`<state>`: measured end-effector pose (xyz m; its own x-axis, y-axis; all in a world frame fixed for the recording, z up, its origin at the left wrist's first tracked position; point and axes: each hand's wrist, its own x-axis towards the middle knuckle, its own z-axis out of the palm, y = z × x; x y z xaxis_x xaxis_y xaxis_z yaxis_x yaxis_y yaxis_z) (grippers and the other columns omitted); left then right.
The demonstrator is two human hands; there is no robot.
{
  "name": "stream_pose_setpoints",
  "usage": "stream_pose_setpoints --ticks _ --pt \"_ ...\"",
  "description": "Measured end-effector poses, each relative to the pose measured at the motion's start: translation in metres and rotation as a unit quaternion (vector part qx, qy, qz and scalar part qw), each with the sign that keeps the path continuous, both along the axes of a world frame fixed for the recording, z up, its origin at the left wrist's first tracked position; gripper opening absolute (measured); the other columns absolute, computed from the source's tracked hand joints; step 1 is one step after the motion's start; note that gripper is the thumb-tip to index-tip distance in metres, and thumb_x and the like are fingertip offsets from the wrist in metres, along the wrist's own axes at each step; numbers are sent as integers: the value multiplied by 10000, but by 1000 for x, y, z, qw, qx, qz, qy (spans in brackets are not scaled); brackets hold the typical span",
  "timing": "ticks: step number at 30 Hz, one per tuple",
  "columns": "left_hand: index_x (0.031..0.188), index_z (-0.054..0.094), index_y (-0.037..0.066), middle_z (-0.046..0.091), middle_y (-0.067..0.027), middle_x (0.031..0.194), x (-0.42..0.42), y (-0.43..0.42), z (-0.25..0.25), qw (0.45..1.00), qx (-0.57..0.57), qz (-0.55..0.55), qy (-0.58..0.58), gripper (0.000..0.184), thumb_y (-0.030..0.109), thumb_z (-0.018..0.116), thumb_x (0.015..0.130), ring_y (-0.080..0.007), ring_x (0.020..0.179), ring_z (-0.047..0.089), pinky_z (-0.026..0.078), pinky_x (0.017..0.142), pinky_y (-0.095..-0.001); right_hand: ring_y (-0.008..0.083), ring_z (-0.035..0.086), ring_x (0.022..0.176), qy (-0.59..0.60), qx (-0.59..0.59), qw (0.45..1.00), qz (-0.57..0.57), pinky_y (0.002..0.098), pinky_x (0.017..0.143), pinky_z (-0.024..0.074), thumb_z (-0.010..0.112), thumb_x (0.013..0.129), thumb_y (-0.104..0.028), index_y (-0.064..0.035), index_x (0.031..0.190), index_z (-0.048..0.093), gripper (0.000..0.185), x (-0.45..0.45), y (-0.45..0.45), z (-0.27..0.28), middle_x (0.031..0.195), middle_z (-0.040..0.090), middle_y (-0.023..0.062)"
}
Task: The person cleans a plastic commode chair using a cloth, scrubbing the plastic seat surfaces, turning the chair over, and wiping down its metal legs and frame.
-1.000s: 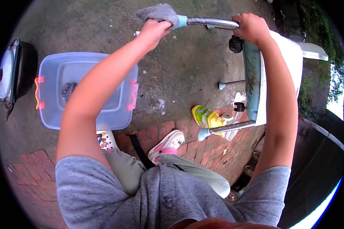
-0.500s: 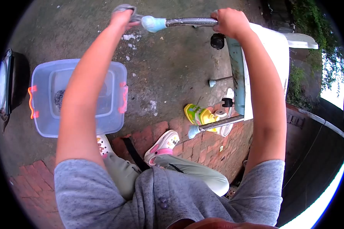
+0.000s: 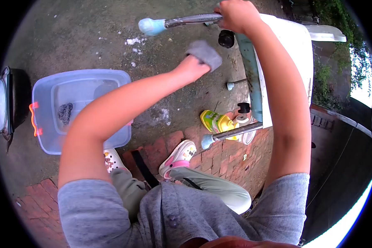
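Observation:
A grey cloth (image 3: 205, 55) covers the fingers of my left hand (image 3: 194, 67), which is off the metal leg, over the concrete floor. My right hand (image 3: 237, 15) is wrapped round the upper metal leg (image 3: 192, 19) of a tipped chair with a white panel (image 3: 287, 62) and a light-blue, rust-marked edge (image 3: 252, 76). A pale blue cap (image 3: 151, 27) covers the free end of that leg. Another capped leg (image 3: 237, 132) points left, lower down.
On the left stand a clear plastic tub (image 3: 84, 76) with a dark scouring pad (image 3: 65, 113) inside, and a black pot (image 3: 20, 97). A yellow-green bottle (image 3: 219, 122) lies by the lower leg. White suds (image 3: 134, 41) spot the floor.
My left hand with the cloth has left the capped end of the upper leg and moved right and down. My right hand still grips the leg; the view has shifted slightly.

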<state>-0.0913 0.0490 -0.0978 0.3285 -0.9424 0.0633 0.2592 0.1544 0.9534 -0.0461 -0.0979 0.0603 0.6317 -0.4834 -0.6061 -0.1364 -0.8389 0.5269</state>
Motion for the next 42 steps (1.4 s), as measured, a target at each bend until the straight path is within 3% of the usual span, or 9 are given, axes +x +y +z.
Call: stream_pose_setpoints --ticks 10,12,19,24,27,32,35,38,42 --pt "1137 470 45 536 -50 1112 -7 -85 7 991 -63 83 78 454 176 657 744 -163 1033 513 414 887 -304 277 632 804 -24 14 1000 -4 374 713 505 596 637 -204 -122 807 669 203 -3 0 3 830 654 117" --pt "1190 428 71 511 -55 1142 -16 -93 3 957 -44 54 283 414 89 583 807 -193 1044 513 458 848 -340 272 633 807 -58 6 998 8 373 713 505 600 636 -204 -127 808 670 201 -8 -3 0 829 655 113" --pt "1119 468 35 554 -100 1039 -25 -90 16 876 -49 64 475 293 193 473 873 -270 917 576 517 727 -405 271 632 814 -64 30 997 28 373 715 503 604 627 -188 -112 784 673 188 -10 -3 5 824 655 113" --pt "1130 468 26 546 -147 1071 -43 -80 4 733 124 220 632 338 265 415 897 -337 937 574 493 792 -436 276 630 819 -82 37 995 44 374 716 502 619 627 -202 -77 774 674 201 -8 -5 -6 842 654 122" --pt "1137 468 44 512 -145 1138 -52 -52 -15 710 68 197 673 329 248 447 880 -348 1012 546 416 907 -472 281 629 818 -22 32 998 39 377 715 503 621 631 -238 -90 790 674 224 -3 -1 5 831 652 127" --pt "1184 449 95 466 -95 1218 -41 -51 -8 719 -69 105 684 365 195 511 838 -308 1183 417 266 1016 -524 290 626 819 -47 13 999 13 386 714 505 606 640 -272 -111 834 670 260 -7 -1 10 827 648 130" --pt "1160 457 100 484 -40 1171 -38 -66 4 760 -171 -1 627 350 74 513 815 -247 1135 449 326 970 -513 292 625 822 -37 9 999 16 391 714 505 596 640 -261 -115 848 667 264 -7 -3 9 836 646 130" --pt "1131 471 103 492 -42 1144 -31 -75 20 834 -127 69 533 384 -40 492 775 -208 1038 504 468 848 -438 292 625 823 -33 10 999 10 392 712 505 592 634 -239 -114 846 666 257 -6 -4 5 840 647 130" --pt "1121 458 53 530 -97 1067 -36 -90 28 809 -92 166 556 309 46 469 813 -228 896 566 497 768 -420 289 627 813 -30 14 999 11 388 707 505 589 627 -217 -114 833 667 243 -3 -5 3 825 647 130"
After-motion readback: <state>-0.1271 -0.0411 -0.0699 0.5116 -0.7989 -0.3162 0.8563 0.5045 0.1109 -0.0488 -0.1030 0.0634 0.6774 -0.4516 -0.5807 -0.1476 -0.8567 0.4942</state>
